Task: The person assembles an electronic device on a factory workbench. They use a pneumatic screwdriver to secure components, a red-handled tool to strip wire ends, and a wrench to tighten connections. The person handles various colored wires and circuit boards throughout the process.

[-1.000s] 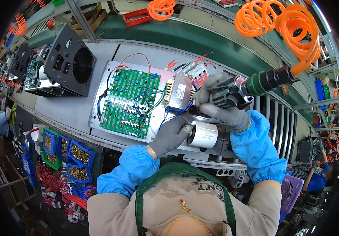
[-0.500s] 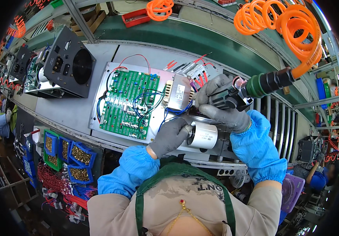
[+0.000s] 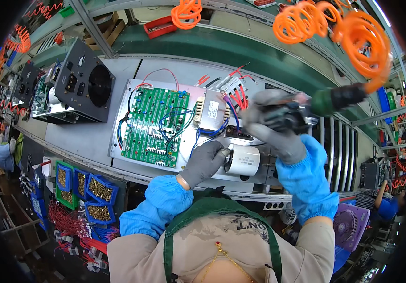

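My gloved right hand (image 3: 278, 125), smeared by motion, is wrapped round a dark air-powered driver (image 3: 323, 103) with a green collar, fed by an orange coiled hose (image 3: 365, 45). It hovers right of a black terminal block (image 3: 238, 133). My gloved left hand (image 3: 204, 162) is closed, thumb and fingertips pinched against the left end of a white cylindrical capacitor (image 3: 244, 161); what they pinch is hidden. Both parts sit on a metal base plate (image 3: 191, 89), along with a transformer (image 3: 213, 111) and a green circuit board (image 3: 153, 125) with blue and black wires.
A black metal housing with a fan grille (image 3: 100, 84) stands at the left. Blue bins of brass screws (image 3: 100, 190) and red wire bundles (image 3: 66, 219) lie at lower left. Metal rollers (image 3: 337, 151) run right of the plate. A red tray (image 3: 159, 27) is at the back.
My right hand and the driver have moved to the right, away from the terminal block, which now shows. The hose swung with them. My left hand has stayed at the capacitor.
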`<action>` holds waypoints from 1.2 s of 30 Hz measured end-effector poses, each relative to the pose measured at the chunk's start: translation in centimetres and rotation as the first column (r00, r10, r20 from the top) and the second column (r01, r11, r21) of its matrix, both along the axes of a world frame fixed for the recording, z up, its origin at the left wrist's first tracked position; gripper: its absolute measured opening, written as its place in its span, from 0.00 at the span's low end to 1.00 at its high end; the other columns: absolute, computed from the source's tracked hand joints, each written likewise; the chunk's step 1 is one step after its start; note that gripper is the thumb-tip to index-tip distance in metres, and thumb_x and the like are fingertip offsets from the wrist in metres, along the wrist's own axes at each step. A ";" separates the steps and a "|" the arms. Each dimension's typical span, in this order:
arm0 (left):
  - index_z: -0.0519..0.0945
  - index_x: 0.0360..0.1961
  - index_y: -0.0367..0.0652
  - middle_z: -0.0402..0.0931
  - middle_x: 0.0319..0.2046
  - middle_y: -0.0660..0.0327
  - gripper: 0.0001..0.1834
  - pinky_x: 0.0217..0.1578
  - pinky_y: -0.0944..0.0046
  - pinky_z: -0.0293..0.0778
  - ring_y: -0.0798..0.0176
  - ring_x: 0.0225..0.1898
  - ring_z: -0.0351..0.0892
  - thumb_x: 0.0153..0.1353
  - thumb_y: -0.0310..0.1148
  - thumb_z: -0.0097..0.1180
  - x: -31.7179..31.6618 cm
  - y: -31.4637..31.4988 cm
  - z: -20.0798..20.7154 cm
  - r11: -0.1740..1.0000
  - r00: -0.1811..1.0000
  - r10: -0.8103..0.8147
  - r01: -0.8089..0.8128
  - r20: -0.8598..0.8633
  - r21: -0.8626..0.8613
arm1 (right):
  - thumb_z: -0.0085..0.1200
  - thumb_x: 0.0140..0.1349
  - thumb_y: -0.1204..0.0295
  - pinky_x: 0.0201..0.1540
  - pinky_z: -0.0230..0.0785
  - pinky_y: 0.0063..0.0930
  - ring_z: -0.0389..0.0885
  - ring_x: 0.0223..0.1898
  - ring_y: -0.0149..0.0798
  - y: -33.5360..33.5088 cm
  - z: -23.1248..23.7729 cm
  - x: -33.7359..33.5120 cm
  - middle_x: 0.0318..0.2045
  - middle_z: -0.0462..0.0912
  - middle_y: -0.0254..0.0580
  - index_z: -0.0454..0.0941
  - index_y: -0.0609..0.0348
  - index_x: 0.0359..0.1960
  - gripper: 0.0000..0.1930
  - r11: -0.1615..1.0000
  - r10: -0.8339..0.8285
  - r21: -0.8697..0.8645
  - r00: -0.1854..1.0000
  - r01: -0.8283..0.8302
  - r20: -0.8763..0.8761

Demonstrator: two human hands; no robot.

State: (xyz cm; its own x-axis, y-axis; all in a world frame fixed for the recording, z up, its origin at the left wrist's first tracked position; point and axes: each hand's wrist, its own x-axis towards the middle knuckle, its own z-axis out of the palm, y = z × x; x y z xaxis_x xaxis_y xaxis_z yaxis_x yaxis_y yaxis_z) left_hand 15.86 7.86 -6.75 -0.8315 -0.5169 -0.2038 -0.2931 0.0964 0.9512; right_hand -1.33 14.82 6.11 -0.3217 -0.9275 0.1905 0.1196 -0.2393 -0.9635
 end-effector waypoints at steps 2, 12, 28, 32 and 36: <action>0.79 0.32 0.39 0.77 0.26 0.52 0.16 0.32 0.57 0.71 0.52 0.29 0.77 0.62 0.43 0.50 -0.1 -0.2 0.2 0.998 1.000 -0.025 0.026 0.014 -0.061 | 0.57 0.47 0.86 0.41 0.72 0.30 0.77 0.34 0.31 1.9 0.8 -0.2 0.30 0.77 0.38 0.66 0.63 0.51 0.26 0.991 -0.067 -0.118 0.998 0.068 0.010; 0.78 0.28 0.38 0.76 0.25 0.52 0.16 0.31 0.56 0.70 0.51 0.28 0.76 0.61 0.42 0.50 -0.2 -0.1 -0.1 0.992 0.998 -0.030 0.024 -0.052 -0.124 | 0.53 0.47 0.88 0.46 0.71 0.35 0.77 0.31 0.32 3.4 -1.6 -2.0 0.27 0.78 0.40 0.65 0.63 0.51 0.26 0.967 -0.253 -0.048 0.967 0.250 -0.043; 0.79 0.32 0.37 0.78 0.25 0.55 0.14 0.31 0.63 0.72 0.62 0.27 0.78 0.61 0.39 0.52 -0.2 -0.3 0.7 0.991 0.999 -0.045 0.043 -0.008 -0.129 | 0.55 0.46 0.87 0.52 0.70 0.40 0.79 0.34 0.34 3.2 -0.9 -2.1 0.28 0.79 0.36 0.69 0.61 0.45 0.22 0.987 -0.159 -0.036 0.979 0.156 -0.131; 0.79 0.38 0.37 0.79 0.27 0.54 0.15 0.33 0.63 0.73 0.61 0.29 0.79 0.61 0.39 0.52 -0.2 -0.6 0.7 0.993 0.997 -0.063 0.066 0.033 -0.098 | 0.57 0.45 0.86 0.52 0.69 0.42 0.78 0.35 0.35 3.2 -0.7 -3.5 0.28 0.78 0.38 0.70 0.59 0.41 0.19 0.999 0.021 -0.025 0.992 -0.025 -0.122; 0.71 0.54 0.40 0.79 0.30 0.50 0.23 0.36 0.60 0.73 0.56 0.33 0.80 0.61 0.41 0.50 -0.4 -0.2 1.2 0.996 0.998 -0.010 0.015 0.058 -0.086 | 0.57 0.47 0.86 0.49 0.69 0.43 0.76 0.33 0.35 2.9 -1.1 -3.8 0.27 0.76 0.37 0.69 0.57 0.37 0.16 0.995 0.074 -0.060 0.996 -0.076 -0.040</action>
